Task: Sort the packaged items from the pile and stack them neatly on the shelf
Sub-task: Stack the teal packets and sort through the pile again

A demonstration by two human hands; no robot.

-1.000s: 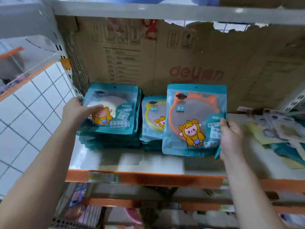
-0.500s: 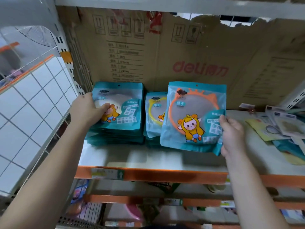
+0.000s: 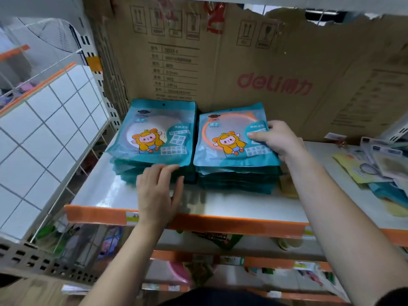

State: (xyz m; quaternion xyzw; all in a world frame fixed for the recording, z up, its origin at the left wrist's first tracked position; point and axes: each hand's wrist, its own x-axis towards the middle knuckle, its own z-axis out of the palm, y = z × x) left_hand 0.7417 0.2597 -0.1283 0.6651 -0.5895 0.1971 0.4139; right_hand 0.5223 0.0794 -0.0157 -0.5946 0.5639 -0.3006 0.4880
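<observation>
Squaring up on the shelf (image 3: pixel 220 204). My left hand (image 3: pixel 157 193) is flat, fingers straight against the front edge of the left stack (image 3: pixel 152 138), I'd say to line it up. Right hand (image 3: pixel 276 140) pinches the orange-ring packet (image 3: pixel 225 138) topping the right stack (image 3: pixel 238 180), thumb above, probably seating it flush. Loose pile (image 3: pixel 375 166) sits further right, unsorted.

The orange-lipped white shelf board (image 3: pixel 231 204) is bare in a strip before the two stacks of teal plastic packets (image 3: pixel 154 133) (the left hand (image 3: pixel 159 191) lies across part of it). It is also bare in a patch between them and the loose pile of mixed packets (image 3: pixel 375 168), crossed by the forearm of the right hand (image 3: pixel 273 140), which grips the top packet (image 3: pixel 227 138). A brown cardboard sheet (image 3: pixel 265 62) closes the back just behind the stacks; a white tiled wire panel (image 3: pixel 44 133) walls the left end.
</observation>
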